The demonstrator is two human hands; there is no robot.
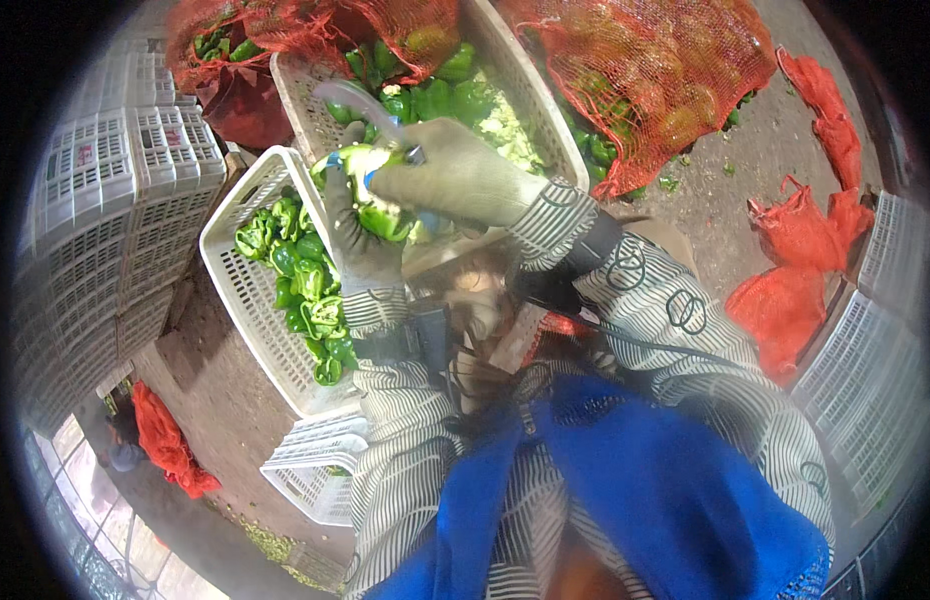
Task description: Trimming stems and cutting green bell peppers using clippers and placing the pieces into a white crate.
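Note:
Both hands wear pale work gloves and meet over the rim between two crates. My left hand is closed around a green bell pepper, whose pale inside shows at the top. Above it, my right hand is wrapped round a knife with a curved blade, blurred by motion; its handle is mostly hidden in the fist. Just left of my left hand, a white crate holds halved and opened green peppers. Beyond my hands, a larger crate contains whole peppers and pale trimmings.
Red mesh sacks of peppers lie at the far right and far left. Stacked white crates rise on the left, and more crates stand at the right. Emptied-looking red sacks lie on the floor. Nested white crates sit by my left arm.

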